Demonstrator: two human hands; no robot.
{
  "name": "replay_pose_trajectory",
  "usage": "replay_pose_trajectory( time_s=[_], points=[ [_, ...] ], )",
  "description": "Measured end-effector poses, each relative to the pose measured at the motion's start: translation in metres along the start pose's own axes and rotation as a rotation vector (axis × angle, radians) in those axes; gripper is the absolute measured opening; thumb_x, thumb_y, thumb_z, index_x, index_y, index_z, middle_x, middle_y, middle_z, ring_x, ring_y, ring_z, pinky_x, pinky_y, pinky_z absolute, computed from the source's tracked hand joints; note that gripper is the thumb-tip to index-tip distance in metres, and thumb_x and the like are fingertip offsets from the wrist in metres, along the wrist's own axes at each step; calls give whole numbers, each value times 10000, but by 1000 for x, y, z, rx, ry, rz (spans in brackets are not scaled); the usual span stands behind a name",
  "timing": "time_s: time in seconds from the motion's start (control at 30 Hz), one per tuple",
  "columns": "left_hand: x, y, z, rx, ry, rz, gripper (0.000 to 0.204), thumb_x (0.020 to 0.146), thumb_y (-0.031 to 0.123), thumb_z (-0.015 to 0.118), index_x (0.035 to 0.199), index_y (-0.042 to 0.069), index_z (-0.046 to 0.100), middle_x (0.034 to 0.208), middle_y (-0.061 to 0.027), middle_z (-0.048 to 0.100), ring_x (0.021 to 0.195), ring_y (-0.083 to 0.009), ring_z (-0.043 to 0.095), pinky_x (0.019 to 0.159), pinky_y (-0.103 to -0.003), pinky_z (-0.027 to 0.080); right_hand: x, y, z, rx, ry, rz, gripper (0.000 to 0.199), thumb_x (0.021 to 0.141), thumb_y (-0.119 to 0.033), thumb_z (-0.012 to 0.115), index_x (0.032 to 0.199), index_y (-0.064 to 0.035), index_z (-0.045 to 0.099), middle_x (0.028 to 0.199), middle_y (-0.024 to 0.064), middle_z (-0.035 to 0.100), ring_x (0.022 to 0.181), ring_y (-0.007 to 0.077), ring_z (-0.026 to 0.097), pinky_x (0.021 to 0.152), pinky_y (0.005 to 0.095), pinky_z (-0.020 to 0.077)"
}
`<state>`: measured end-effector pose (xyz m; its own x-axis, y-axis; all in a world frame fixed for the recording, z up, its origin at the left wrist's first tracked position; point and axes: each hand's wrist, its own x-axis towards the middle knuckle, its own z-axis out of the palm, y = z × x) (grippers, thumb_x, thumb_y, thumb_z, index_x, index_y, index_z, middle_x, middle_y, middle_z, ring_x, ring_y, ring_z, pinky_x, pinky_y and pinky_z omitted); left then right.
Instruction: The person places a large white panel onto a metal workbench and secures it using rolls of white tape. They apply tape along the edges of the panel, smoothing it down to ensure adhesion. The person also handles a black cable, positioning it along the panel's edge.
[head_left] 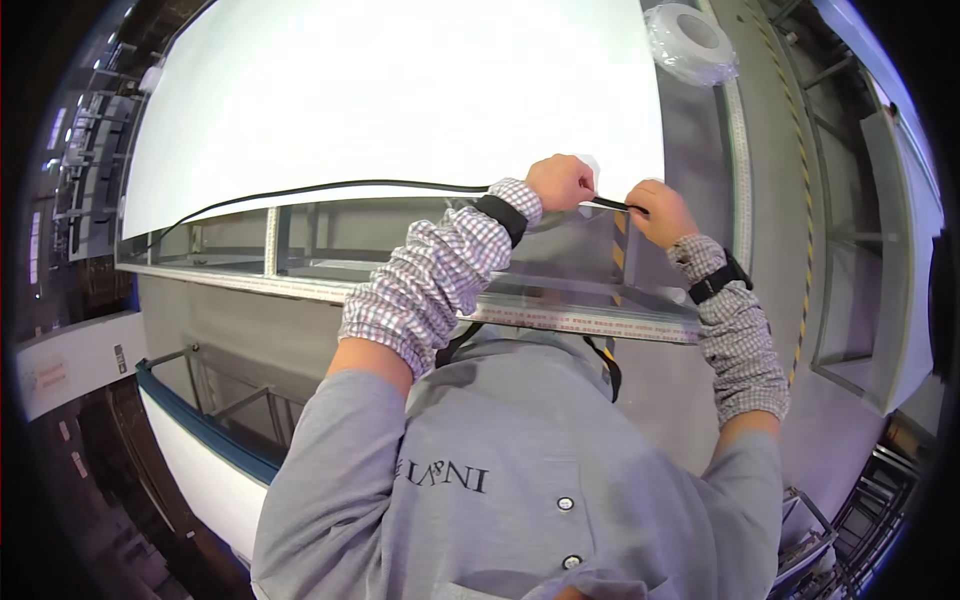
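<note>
A long black strip [370, 183] runs along the near edge of a large white panel [400, 90], and its left end hangs down past the panel's left corner. Close to the panel's near right corner, my left hand [562, 183] pinches the strip. A short way to the right, my right hand [663, 212] grips the same strip near its end, fingers curled round it. Between the two hands a short piece of the strip shows, pulled fairly straight. A small pale piece, too unclear to name, sits by my left fingertips.
Under the panel is a metal frame with a front rail [590, 322] close to my body. A plastic-wrapped white roll [692, 42] lies at the frame's far right corner. Another white panel with a dark blue edge [205, 430] stands at the lower left. Yellow-black tape marks the floor at right.
</note>
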<state>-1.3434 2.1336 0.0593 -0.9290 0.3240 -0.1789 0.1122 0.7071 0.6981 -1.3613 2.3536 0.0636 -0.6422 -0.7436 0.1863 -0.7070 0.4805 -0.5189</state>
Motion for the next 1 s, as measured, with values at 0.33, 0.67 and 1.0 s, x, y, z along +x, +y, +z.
replay_pose_trajectory(
  time_s=[0.33, 0.67, 1.0],
  points=[
    [-5, -24, 7, -166, -24, -93, 164, 731, 229, 661, 807, 85, 683, 764, -48, 669, 702, -153, 625, 661, -280, 488, 10, -11, 1, -93, -42, -228, 50, 665, -59, 565, 659, -34, 523, 744, 77, 527, 760, 254, 541, 638, 348, 484],
    [-34, -40, -32, -117, -8, -22, 104, 745, 137, 654, 821, 68, 674, 731, -48, 657, 662, -121, 606, 622, -256, 480, 25, -18, 15, -143, -66, -257, 70, 637, -40, 591, 660, -27, 526, 757, 79, 539, 764, 255, 542, 645, 347, 478],
    [-50, -79, -30, -580, -2, -156, 123, 741, 149, 673, 792, 38, 688, 740, -38, 651, 698, -101, 571, 643, -254, 467, 35, -27, 33, -142, -30, -302, 80, 628, -39, 582, 655, -22, 509, 757, 92, 520, 760, 262, 528, 633, 355, 474]
  ],
)
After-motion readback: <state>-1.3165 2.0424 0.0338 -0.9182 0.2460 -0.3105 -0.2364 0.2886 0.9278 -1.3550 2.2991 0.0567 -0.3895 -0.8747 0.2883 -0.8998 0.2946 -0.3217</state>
